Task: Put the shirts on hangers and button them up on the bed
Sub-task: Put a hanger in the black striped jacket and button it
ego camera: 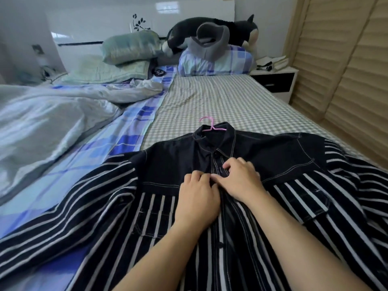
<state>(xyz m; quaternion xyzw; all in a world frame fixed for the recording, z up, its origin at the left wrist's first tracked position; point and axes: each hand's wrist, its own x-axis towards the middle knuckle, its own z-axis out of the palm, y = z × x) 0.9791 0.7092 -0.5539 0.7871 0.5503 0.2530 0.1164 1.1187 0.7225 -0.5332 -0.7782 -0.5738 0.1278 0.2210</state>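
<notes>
Head view: a dark shirt (174, 164) with striped lower panels and sleeves is laid flat, front up, on the checked bed (220, 101), collar away from the camera, with a pink hanger (210, 124) already threaded through the neck and its hook showing above the collar. The left hand (197, 198) and the right hand (241, 179) are met at the upper placket, fingers curled and apparently pinching the two front edges at a button, though the button itself is hidden beneath them. The cloth is judged light, limp and easily rucked, so hold is best taken at the firmer stitched placket edges close beside each button and buttonhole.

Hanger (210, 125) body hidden inside shirt (178, 156)
</notes>
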